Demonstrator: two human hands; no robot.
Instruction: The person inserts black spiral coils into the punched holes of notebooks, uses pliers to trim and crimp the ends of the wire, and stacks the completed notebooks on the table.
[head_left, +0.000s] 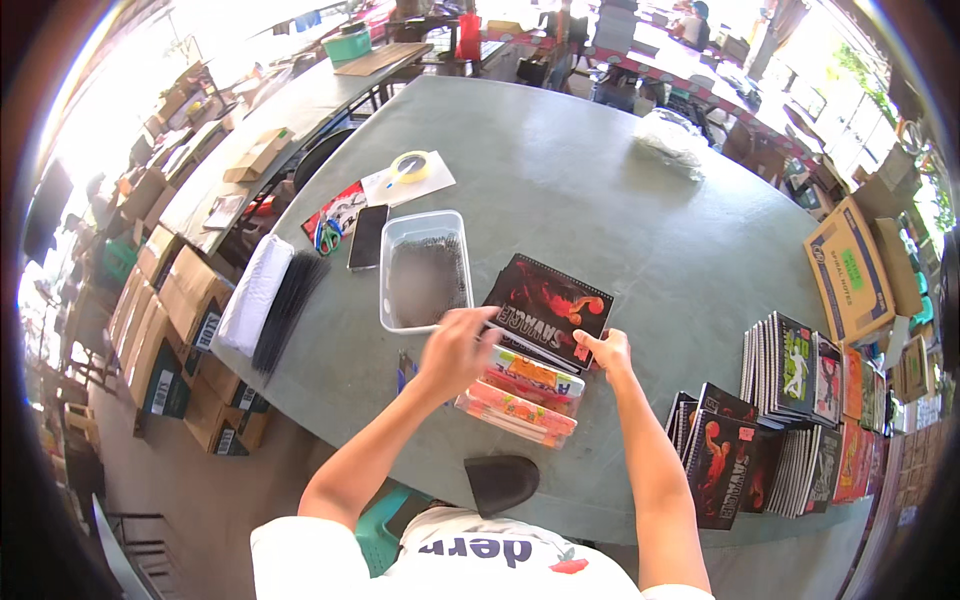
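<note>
A dark notebook [550, 300] with a red and orange basketball-player cover lies in front of me at the middle of the table. My right hand [607, 352] grips its near right corner, thumb on top. By its left edge hovers my left hand [455, 352], fingers curled in; anything between the fingertips is too small to make out. Close to me, below the notebook, sits a stack of orange and red covered notebooks [520, 405]. Beyond my left hand stands a clear plastic tub [386, 318] with dark, fine contents I cannot tell apart.
Thin black rods [285, 315] lie beside a white wrapped bundle [255, 295]. A phone [368, 237], scissors [327, 236] and a tape roll [410, 166] are farther off. Spiral notebooks [725, 460] stack at right, near a carton [848, 270]. A dark curved pad [500, 484] lies at the near edge.
</note>
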